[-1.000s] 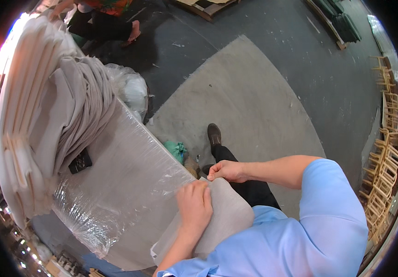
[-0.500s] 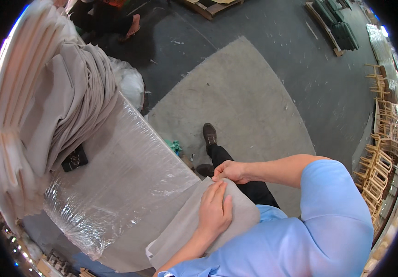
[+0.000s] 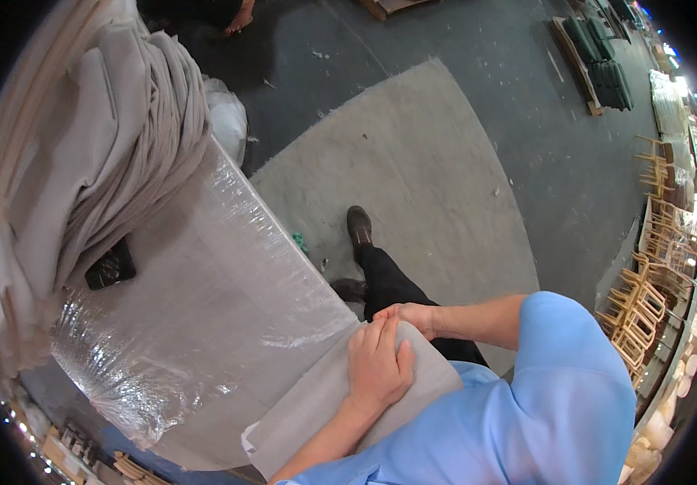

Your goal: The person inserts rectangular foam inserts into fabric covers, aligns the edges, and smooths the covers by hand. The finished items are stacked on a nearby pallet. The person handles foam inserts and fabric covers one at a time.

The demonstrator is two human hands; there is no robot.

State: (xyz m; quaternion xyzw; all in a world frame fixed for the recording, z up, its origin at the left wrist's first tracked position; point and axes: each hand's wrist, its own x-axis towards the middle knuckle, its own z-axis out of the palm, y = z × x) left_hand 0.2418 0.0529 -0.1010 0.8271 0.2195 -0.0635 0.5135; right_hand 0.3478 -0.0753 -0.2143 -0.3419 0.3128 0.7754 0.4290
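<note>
A light grey fabric piece (image 3: 312,411), perhaps a cushion cover, lies at the near corner of the table against my body. My left hand (image 3: 377,365) rests flat on its upper face, fingers stretched toward the far edge and thumb apart. At that far corner my right hand (image 3: 411,316) is closed, thumb and fingers pinching the fabric's edge. The fingertips of both hands meet there, and the left fingers partly hide what the right ones hold. Beneath the fabric is the table (image 3: 227,250), its grey top wrapped in clear plastic film.
Heaped grey fabric covers (image 3: 142,137) lie at the table's far left beside stacked pale padding (image 3: 9,267). A small black object (image 3: 111,267) sits near them. A white plastic bag (image 3: 225,125) stands beyond the table. Wooden chair frames (image 3: 638,311) line the right side. Another person's foot (image 3: 240,19) shows at the top.
The view has shifted slightly. My right hand has drawn in closer to the left fingertips at the fabric's corner; the left hand stays flat on the fabric.
</note>
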